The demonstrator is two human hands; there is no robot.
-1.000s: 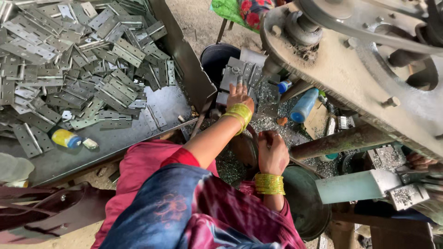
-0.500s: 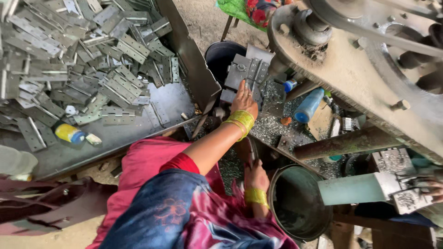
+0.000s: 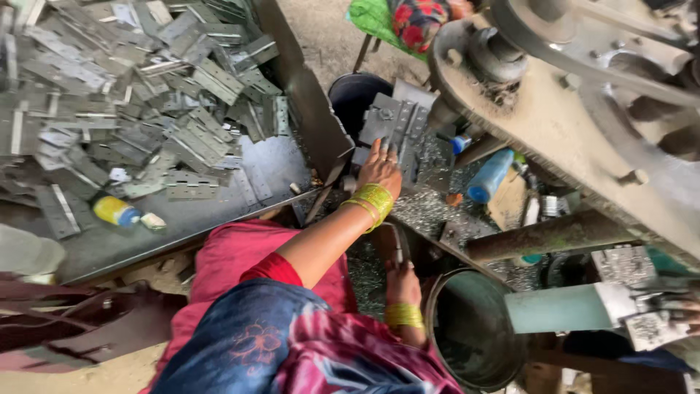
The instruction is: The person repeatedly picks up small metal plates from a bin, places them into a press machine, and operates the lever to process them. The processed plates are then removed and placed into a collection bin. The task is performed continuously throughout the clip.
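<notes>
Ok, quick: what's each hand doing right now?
Left hand: open, fingers resting on the grey metal die block.
Right hand: closed in a grip on a thin metal piece.

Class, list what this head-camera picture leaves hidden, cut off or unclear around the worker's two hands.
- Left hand: fingertips lie on the grey metal block; any grip is hidden.
- Right hand: fingers hidden below, its hold on the thin metal piece blurred.
- Dark bucket: contents lost in shadow.
- Press machine: cut off by the top and right edges.
</notes>
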